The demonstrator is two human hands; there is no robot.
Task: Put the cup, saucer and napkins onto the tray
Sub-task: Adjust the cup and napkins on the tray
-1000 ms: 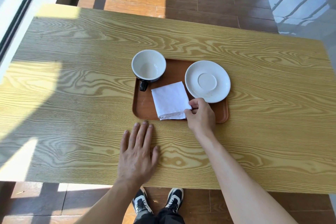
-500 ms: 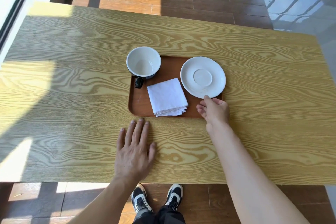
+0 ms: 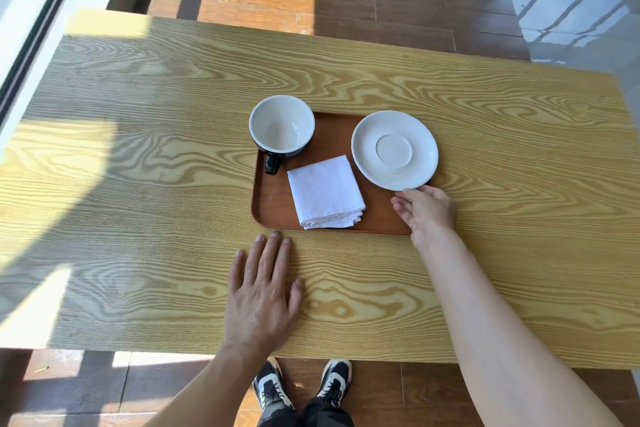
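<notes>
Wooden bench (image 3: 138, 156) seen from above, brown tray (image 3: 273, 208) at centre. On the tray: white cup (image 3: 281, 126) at far left with dark handle pointing near, folded white napkins (image 3: 325, 192) in the middle, white saucer (image 3: 394, 149) at far right, its right rim overhanging the tray edge. Right hand (image 3: 427, 210) directly near of the saucer, fingers loosely curled, fingertips (image 3: 410, 191) touching or nearly touching its near rim; actual pinch unclear. Left hand (image 3: 261, 291) flat on the bench, fingers spread, empty, just near of the tray. Likely next: nudge saucer leftward, by the closer right hand.
</notes>
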